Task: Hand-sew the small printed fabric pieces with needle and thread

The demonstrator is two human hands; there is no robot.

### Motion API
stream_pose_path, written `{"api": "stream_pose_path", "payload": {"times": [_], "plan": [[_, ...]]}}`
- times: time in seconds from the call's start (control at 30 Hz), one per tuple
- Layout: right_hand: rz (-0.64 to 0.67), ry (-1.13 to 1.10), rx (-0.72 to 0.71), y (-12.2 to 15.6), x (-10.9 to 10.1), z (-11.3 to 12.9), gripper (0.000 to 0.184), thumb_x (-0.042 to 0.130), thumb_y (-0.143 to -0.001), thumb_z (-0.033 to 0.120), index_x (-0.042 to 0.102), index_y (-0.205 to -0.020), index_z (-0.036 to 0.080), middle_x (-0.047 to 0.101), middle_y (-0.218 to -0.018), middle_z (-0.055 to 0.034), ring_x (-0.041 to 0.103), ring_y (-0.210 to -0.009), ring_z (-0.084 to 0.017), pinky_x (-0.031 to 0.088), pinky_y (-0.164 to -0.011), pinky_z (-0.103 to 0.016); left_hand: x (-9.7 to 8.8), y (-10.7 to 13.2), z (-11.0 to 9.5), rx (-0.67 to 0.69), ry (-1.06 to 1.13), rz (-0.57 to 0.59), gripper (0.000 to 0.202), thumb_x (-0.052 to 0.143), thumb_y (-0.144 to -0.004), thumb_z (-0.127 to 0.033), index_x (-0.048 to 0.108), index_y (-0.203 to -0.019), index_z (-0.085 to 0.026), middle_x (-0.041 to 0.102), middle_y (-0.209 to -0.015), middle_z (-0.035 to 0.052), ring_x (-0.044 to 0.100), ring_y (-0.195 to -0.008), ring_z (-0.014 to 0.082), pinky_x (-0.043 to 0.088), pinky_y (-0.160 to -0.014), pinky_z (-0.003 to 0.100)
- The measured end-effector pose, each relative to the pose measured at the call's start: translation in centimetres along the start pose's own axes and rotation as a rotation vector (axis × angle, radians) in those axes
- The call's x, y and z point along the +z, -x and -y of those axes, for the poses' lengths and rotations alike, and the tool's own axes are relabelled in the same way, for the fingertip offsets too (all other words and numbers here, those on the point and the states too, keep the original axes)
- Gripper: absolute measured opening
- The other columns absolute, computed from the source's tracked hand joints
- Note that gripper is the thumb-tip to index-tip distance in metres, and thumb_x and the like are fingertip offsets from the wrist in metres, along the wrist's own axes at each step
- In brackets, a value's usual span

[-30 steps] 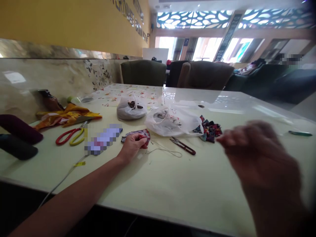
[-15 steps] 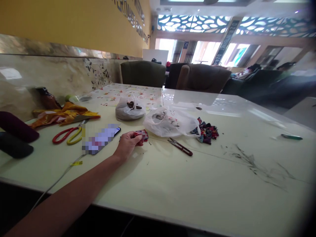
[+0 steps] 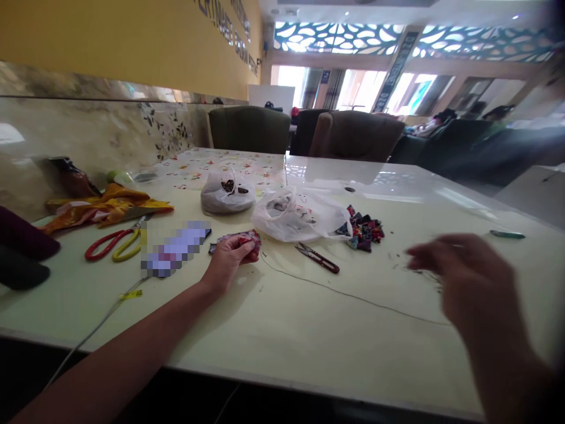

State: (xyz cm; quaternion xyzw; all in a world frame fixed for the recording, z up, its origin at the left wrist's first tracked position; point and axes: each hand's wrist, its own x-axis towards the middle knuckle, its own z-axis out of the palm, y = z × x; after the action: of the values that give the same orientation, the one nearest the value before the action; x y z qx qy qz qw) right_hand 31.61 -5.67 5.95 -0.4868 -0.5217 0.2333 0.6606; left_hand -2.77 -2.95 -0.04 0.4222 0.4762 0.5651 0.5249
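Observation:
My left hand [image 3: 232, 256] pinches a small patterned fabric piece [image 3: 252, 240], red and blue, between thumb and fingers just above the table. More of the cloth shows behind the knuckles. A dark thread [image 3: 344, 292] runs from beside this fabric across the table and passes out of sight at my right hand [image 3: 468, 277]. That hand is raised at the right, blurred, with its fingers drawn together; what they hold cannot be made out. Brown thread snips [image 3: 318, 259] lie between the hands. Behind them are a white plastic bag [image 3: 304, 218] and a pile of patterned fabric pieces [image 3: 366, 231].
On the left are red-and-yellow-handled scissors [image 3: 112, 242], a phone [image 3: 176, 250] with a cable, orange cloth [image 3: 115, 203] and a dark bottle [image 3: 73, 176]. Another plastic bag [image 3: 227, 200] stands farther back. A green tool [image 3: 507, 234] lies far right. Chairs [image 3: 249, 129] line the far side.
My right hand has come into view from the right. The thread now stretches long across the table. My left hand stays nearly in place on the fabric; the view has shifted slightly.

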Motion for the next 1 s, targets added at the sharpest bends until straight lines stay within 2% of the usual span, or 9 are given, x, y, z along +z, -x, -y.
{"api": "stream_pose_path", "payload": {"times": [0.1, 0.17, 0.3, 0.4, 0.47, 0.6, 0.7, 0.87, 1.0], "plan": [[0.328, -0.04, 0.195, 1.5, 5.9, 0.1, 0.017, 0.069, -0.08, 0.039, 0.06, -0.081, 0.024, 0.05, -0.049, 0.0049, 0.046, -0.038, -0.009, 0.035, -0.038, -0.026, 0.0, 0.3, -0.1, 0.056, -0.033, 0.028, 0.029, 0.079, -0.071, -0.038, 0.067, -0.083, -0.014, 0.07, -0.075, 0.0032, 0.063, -0.068, 0.0139, 0.056, -0.078, 0.034], [0.494, -0.047, 0.216, 2.2, 10.0, -0.4, 0.018, 0.066, -0.081, 0.038, 0.056, -0.083, 0.023, 0.041, -0.05, 0.0091, 0.039, -0.039, -0.007, 0.035, -0.036, -0.022, 0.0, 0.6, -0.3, 0.148, -0.098, 0.044, 0.028, 0.079, -0.072, -0.037, 0.064, -0.083, -0.016, 0.071, -0.08, 0.0039, 0.065, -0.072, 0.0159, 0.056, -0.078, 0.034], [0.669, -0.06, 0.217, 3.9, 14.7, -1.8, 0.017, 0.059, -0.085, 0.036, 0.052, -0.085, 0.022, 0.038, -0.054, 0.0099, 0.036, -0.041, -0.007, 0.031, -0.037, -0.02, 0.0, 1.5, -1.0, 0.477, -0.323, 0.065, 0.014, 0.075, -0.079, -0.029, 0.066, -0.083, -0.019, 0.068, -0.085, 0.0047, 0.067, -0.082, 0.019, 0.054, -0.078, 0.033], [0.632, -0.015, 0.043, 5.3, 15.1, -2.4, 0.012, 0.059, -0.086, 0.03, 0.053, -0.09, 0.021, 0.036, -0.056, 0.0096, 0.036, -0.047, -0.008, 0.032, -0.045, -0.021, 0.1, 2.1, -1.4, 0.694, -0.439, 0.103, 0.002, 0.071, -0.082, -0.021, 0.069, -0.081, -0.021, 0.068, -0.091, 0.0066, 0.066, -0.09, 0.0204, 0.054, -0.078, 0.033], [0.603, 0.047, -0.107, 6.0, 14.8, -2.5, 0.012, 0.06, -0.086, 0.026, 0.055, -0.096, 0.021, 0.037, -0.057, 0.0091, 0.036, -0.051, -0.009, 0.033, -0.051, -0.022, 0.2, 2.3, -1.6, 0.783, -0.479, 0.134, 0.006, 0.069, -0.083, -0.017, 0.07, -0.08, -0.022, 0.07, -0.092, 0.007, 0.066, -0.091, 0.0206, 0.054, -0.081, 0.034], [0.606, 0.156, -0.341, 6.7, 14.1, -2.3, 0.016, 0.064, -0.086, 0.023, 0.057, -0.101, 0.021, 0.041, -0.059, 0.0079, 0.038, -0.051, -0.009, 0.035, -0.053, -0.023, 0.5, 2.6, -1.6, 0.885, -0.522, 0.172, 0.012, 0.068, -0.083, -0.012, 0.071, -0.082, -0.024, 0.071, -0.092, 0.0064, 0.067, -0.092, 0.0208, 0.055, -0.084, 0.037], [0.593, 0.177, -0.469, 6.7, 14.0, -2.1, 0.006, 0.06, -0.09, 0.02, 0.059, -0.096, 0.02, 0.052, -0.062, 0.004, 0.047, -0.054, -0.011, 0.039, -0.057, -0.023, 0.6, 2.7, -1.4, 0.932, -0.546, 0.198, 0.017, 0.068, -0.082, -0.008, 0.071, -0.086, -0.024, 0.071, -0.096, 0.006, 0.067, -0.094, 0.0205, 0.056, -0.084, 0.036], [0.533, 0.174, -0.615, 6.6, 14.1, -1.8, 0.014, 0.05, -0.094, 0.014, 0.06, -0.085, 0.019, 0.064, -0.072, -0.0019, 0.057, -0.063, -0.012, 0.043, -0.062, -0.022, 0.6, 2.5, -1.2, 1.06, -0.559, 0.246, 0.023, 0.067, -0.081, -0.002, 0.07, -0.094, -0.022, 0.07, -0.098, 0.0059, 0.068, -0.095, 0.0188, 0.057, -0.081, 0.034], [0.507, 0.172, -0.562, 6.4, 13.7, -1.9, 0.008, 0.055, -0.091, 0.013, 0.061, -0.092, 0.018, 0.065, -0.072, -0.0011, 0.054, -0.059, -0.01, 0.042, -0.059, -0.021, 0.6, 2.3, -1.4, 1.135, -0.601, 0.25, 0.025, 0.066, -0.082, 0.0, 0.069, -0.096, -0.02, 0.07, -0.1, 0.0069, 0.067, -0.095, 0.0183, 0.057, -0.084, 0.035]]}}
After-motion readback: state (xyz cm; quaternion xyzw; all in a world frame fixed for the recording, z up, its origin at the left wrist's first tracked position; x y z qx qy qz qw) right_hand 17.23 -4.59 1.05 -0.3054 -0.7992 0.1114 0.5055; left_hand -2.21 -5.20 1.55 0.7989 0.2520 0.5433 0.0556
